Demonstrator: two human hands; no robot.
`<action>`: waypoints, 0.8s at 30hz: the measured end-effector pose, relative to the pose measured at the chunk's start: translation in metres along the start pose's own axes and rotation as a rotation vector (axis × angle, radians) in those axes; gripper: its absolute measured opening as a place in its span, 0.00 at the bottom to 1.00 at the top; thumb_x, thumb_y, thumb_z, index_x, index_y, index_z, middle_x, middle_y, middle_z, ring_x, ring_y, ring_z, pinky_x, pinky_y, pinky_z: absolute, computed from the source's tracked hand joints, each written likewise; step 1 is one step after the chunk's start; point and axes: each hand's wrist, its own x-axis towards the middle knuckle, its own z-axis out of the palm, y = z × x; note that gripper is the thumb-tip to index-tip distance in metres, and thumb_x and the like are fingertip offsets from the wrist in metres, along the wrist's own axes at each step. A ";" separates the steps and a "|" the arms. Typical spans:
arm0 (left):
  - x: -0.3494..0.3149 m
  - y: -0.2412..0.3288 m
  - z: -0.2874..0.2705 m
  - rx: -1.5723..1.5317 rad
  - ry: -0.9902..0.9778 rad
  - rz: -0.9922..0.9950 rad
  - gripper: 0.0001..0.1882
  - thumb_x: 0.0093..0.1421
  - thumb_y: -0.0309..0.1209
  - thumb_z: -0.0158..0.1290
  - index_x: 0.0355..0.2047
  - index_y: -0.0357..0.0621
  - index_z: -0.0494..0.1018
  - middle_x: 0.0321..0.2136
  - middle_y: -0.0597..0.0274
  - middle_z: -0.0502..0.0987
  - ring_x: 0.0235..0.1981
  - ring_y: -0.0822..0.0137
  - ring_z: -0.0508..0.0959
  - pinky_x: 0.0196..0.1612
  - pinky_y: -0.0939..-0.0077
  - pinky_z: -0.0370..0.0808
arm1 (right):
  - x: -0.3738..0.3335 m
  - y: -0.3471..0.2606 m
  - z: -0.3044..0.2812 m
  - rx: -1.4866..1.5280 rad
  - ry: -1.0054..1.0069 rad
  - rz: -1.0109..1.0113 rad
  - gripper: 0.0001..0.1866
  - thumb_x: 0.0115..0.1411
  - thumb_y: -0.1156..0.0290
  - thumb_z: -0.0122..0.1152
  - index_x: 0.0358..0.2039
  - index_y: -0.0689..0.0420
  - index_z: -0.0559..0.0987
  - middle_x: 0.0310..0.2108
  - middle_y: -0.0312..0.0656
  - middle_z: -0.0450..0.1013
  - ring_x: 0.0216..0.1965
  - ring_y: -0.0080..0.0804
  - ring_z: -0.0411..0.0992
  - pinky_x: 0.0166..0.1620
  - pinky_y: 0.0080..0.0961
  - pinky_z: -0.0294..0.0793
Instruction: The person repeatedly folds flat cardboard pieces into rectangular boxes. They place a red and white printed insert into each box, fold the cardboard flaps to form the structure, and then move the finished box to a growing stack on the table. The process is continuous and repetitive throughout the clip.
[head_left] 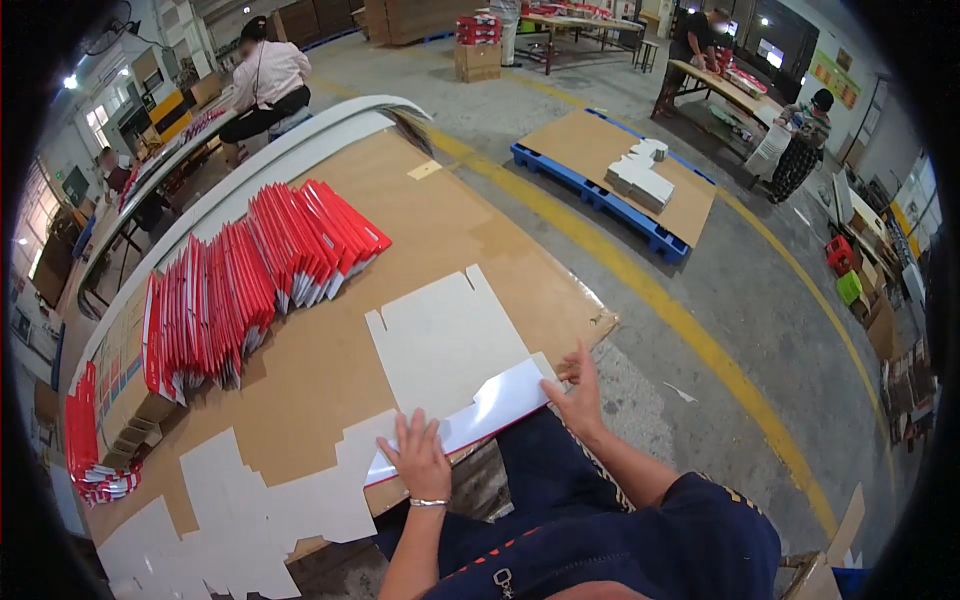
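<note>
A flat grey die-cut cardboard sheet lies near the front right edge of the table. Along its near side runs a glossy white strip with a thin red edge, seemingly a folded-over panel. My left hand rests on the strip's left end, fingers spread flat. At the other end, my right hand has its thumb touching the strip and its fingers stretched out and apart. More grey die-cut sheets lie to the left of my left hand, overlapping one another.
A long row of folded red-and-white packages leans across the table's left side. Beside it are stacked printed cartons. Beyond, a blue pallet carries grey cardboard pieces. Several people work at other tables.
</note>
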 end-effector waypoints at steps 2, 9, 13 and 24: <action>-0.001 0.001 0.006 0.304 -0.162 0.129 0.32 0.58 0.35 0.53 0.62 0.40 0.62 0.65 0.53 0.60 0.69 0.52 0.53 0.65 0.32 0.37 | -0.022 0.011 0.008 0.365 0.093 0.087 0.43 0.53 0.74 0.69 0.65 0.61 0.55 0.54 0.45 0.67 0.52 0.32 0.68 0.57 0.33 0.67; -0.004 0.049 0.013 0.219 -0.357 0.385 0.49 0.51 0.47 0.59 0.66 0.34 0.51 0.69 0.48 0.50 0.70 0.51 0.49 0.65 0.30 0.39 | -0.107 -0.006 0.063 0.813 -0.516 0.629 0.14 0.66 0.65 0.56 0.47 0.61 0.76 0.43 0.38 0.75 0.41 0.23 0.72 0.40 0.22 0.72; -0.005 0.047 -0.005 0.117 -0.361 0.344 0.48 0.51 0.48 0.61 0.64 0.33 0.55 0.68 0.49 0.52 0.70 0.51 0.50 0.66 0.35 0.44 | -0.075 -0.016 0.030 -0.070 -0.552 0.220 0.10 0.65 0.70 0.53 0.40 0.63 0.78 0.36 0.48 0.77 0.34 0.34 0.75 0.36 0.31 0.74; -0.053 0.023 -0.031 0.101 -0.450 0.250 0.62 0.43 0.69 0.57 0.65 0.33 0.54 0.64 0.41 0.57 0.67 0.45 0.52 0.67 0.41 0.43 | -0.015 -0.034 0.049 -0.459 -0.479 -1.000 0.29 0.56 0.78 0.48 0.61 0.53 0.68 0.65 0.44 0.62 0.67 0.39 0.58 0.66 0.42 0.55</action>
